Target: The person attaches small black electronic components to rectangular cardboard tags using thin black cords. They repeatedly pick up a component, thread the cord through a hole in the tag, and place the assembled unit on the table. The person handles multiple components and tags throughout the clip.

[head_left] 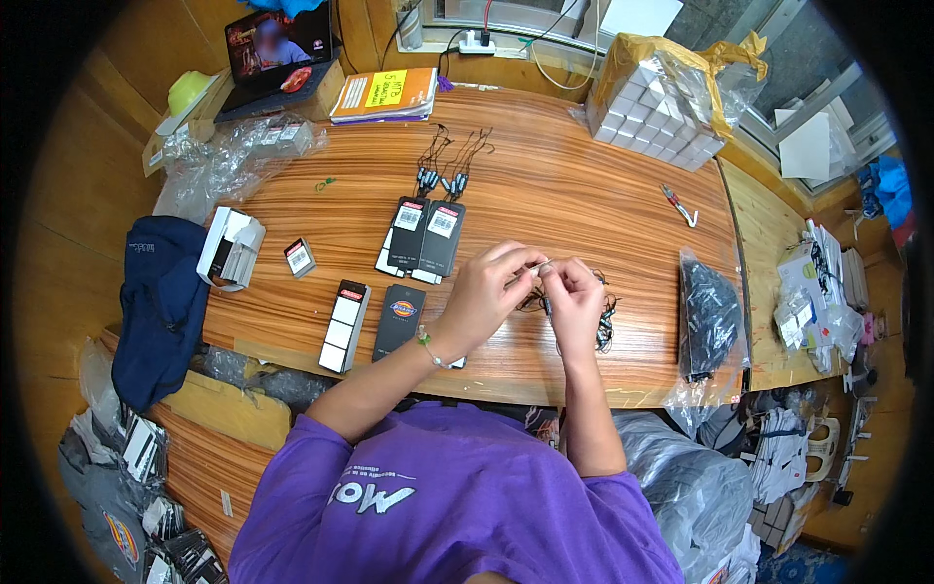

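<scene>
Over the middle of the table my left hand [484, 300] and my right hand [574, 304] meet, thumbs and fingertips pinched together. A thin, small piece shows between the fingertips, too small to make out. A short dark string end dangles below my right fingers. Loose black tag strings [606, 326] lie beneath and beside that hand. To the left are two stacks of black hang tags with white stickers, the left stack [409, 226] and the right stack [444, 234], their black strings [471, 158] spread toward the back. Nearer me lies a stack of black tags with a round logo [396, 326].
Sticker-faced tags stand in a tall stack [342, 328] and a small stack [300, 257], beside a white open box [231, 249]. Red-handled snippers [678, 205], a plastic bag of black strings [709, 316] and a wrapped block of white boxes [654, 112] are rightward. A laptop [277, 49] stands back left.
</scene>
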